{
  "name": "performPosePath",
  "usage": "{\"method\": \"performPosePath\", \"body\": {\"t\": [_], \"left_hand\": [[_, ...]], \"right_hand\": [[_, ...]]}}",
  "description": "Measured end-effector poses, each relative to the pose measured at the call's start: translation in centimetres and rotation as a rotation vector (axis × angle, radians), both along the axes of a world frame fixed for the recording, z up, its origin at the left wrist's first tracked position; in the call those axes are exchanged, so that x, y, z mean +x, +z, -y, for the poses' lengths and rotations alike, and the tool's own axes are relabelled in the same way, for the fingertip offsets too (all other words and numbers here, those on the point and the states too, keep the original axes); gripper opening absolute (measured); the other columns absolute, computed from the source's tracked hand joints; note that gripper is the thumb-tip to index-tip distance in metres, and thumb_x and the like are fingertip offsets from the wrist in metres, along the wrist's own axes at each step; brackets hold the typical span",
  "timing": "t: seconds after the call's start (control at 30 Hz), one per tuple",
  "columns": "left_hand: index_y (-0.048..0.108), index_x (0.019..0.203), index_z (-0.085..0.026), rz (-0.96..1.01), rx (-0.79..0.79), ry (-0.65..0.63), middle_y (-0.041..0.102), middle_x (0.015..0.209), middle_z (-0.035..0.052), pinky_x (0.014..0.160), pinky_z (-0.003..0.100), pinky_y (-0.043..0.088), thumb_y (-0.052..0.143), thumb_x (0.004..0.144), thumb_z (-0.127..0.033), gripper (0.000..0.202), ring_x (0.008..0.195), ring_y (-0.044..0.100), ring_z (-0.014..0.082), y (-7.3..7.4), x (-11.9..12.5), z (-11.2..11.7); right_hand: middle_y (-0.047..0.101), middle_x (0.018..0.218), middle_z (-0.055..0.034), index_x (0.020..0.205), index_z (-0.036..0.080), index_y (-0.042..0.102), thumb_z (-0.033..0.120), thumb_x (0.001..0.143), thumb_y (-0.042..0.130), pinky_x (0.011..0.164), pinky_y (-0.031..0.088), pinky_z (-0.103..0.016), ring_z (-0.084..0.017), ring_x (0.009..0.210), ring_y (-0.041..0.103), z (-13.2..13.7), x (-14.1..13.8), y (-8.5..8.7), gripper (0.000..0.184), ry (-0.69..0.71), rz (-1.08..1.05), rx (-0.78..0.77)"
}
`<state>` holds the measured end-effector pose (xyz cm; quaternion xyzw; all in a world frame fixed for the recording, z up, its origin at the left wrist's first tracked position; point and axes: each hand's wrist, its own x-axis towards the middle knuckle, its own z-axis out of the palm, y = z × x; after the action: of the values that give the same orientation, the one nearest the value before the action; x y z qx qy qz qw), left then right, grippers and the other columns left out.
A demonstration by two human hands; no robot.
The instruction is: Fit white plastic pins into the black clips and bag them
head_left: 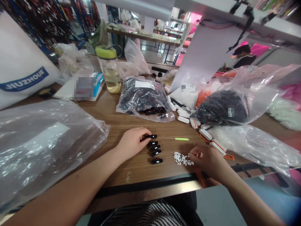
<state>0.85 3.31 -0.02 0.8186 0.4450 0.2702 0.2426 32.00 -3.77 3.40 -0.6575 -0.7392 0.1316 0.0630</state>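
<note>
My left hand (135, 141) has its thumb and fingers closed on a small black plastic connector (153, 136) with white dots on its end. Directly below it, several similar black connectors (156, 161) lie in a column on the table, also marked with white dots. My right hand (208, 160) is at the right edge of a pile of tiny white plastic pieces (180, 158), fingers curled and pinched together. Whatever is between those fingertips is too small to make out. Between and beyond my hands lies a thin pick with a yellow-green handle (181, 139).
Behind the connectors sits a clear bag of black parts (144, 97). A lidded water bottle (109, 70) stands to its left. White and orange housings (205, 134) and more bags (225, 106) lie right. A large plastic bag (47, 141) covers the left side. A person (244, 56) sits farther back.
</note>
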Motion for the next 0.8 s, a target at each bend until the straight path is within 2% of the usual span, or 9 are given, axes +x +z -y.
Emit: {"method": "performPosePath", "body": {"t": [0.13, 0.23, 0.3, 0.47, 0.63, 0.8], "left_hand": [[0.07, 0.096, -0.022, 0.009, -0.015, 0.011, 0.06, 0.071, -0.0027, 0.065, 0.027, 0.039, 0.066, 0.086, -0.022, 0.011, 0.064, 0.053, 0.014, 0.1, 0.1, 0.0], [0.07, 0.096, -0.022, 0.013, -0.027, 0.018, 0.06, 0.072, -0.0026, 0.064, 0.027, 0.04, 0.066, 0.085, -0.021, 0.012, 0.064, 0.053, 0.0141, 0.0, 0.0, 0.1], [0.07, 0.096, -0.023, 0.022, -0.031, 0.016, 0.061, 0.073, -0.0024, 0.065, 0.027, 0.04, 0.065, 0.085, -0.021, 0.012, 0.065, 0.053, 0.0142, 0.0, 0.0, 0.1], [0.069, 0.093, -0.022, 0.021, -0.044, 0.005, 0.062, 0.076, -0.0017, 0.065, 0.026, 0.041, 0.066, 0.085, -0.019, 0.009, 0.068, 0.055, 0.0148, 0.1, 0.0, 0.1], [0.069, 0.091, -0.022, 0.001, -0.036, 0.02, 0.06, 0.073, -0.0023, 0.064, 0.027, 0.041, 0.067, 0.084, -0.018, 0.009, 0.069, 0.055, 0.0154, 0.3, 0.1, 0.2], [0.069, 0.093, -0.022, -0.019, -0.028, 0.012, 0.061, 0.076, -0.0017, 0.067, 0.028, 0.043, 0.066, 0.085, -0.019, 0.009, 0.07, 0.056, 0.0161, 0.4, 0.0, 0.2]], "right_hand": [[0.068, 0.063, 0.0007, 0.067, 0.021, 0.068, 0.03, 0.079, 0.061, 0.055, 0.041, -0.026, -0.015, 0.057, 0.06, -2.0, -1.9, 1.3, 0.017, -0.023, -0.213, -0.011], [0.07, 0.072, 0.0002, 0.074, 0.021, 0.069, 0.031, 0.083, 0.061, 0.063, 0.045, -0.025, -0.015, 0.067, 0.062, -4.2, -5.0, 2.3, 0.016, 0.106, -0.404, 0.022], [0.07, 0.073, 0.0005, 0.074, 0.021, 0.069, 0.028, 0.082, 0.062, 0.067, 0.046, -0.025, -0.014, 0.069, 0.061, -5.8, -7.3, 2.4, 0.013, 0.21, -0.46, 0.034], [0.068, 0.07, -0.0008, 0.074, 0.018, 0.07, 0.021, 0.082, 0.063, 0.063, 0.044, -0.026, -0.013, 0.063, 0.058, -8.1, -11.0, 1.7, 0.011, 0.356, -0.409, -0.026], [0.067, 0.068, -0.001, 0.072, 0.017, 0.069, 0.016, 0.079, 0.062, 0.062, 0.043, -0.025, -0.012, 0.061, 0.058, -8.8, -11.5, 1.2, 0.01, 0.42, -0.317, 0.004], [0.068, 0.067, -0.0007, 0.068, 0.017, 0.068, 0.013, 0.075, 0.061, 0.063, 0.042, -0.024, -0.011, 0.06, 0.058, -9.1, -11.7, 1.7, 0.01, 0.442, -0.224, -0.008]]}}
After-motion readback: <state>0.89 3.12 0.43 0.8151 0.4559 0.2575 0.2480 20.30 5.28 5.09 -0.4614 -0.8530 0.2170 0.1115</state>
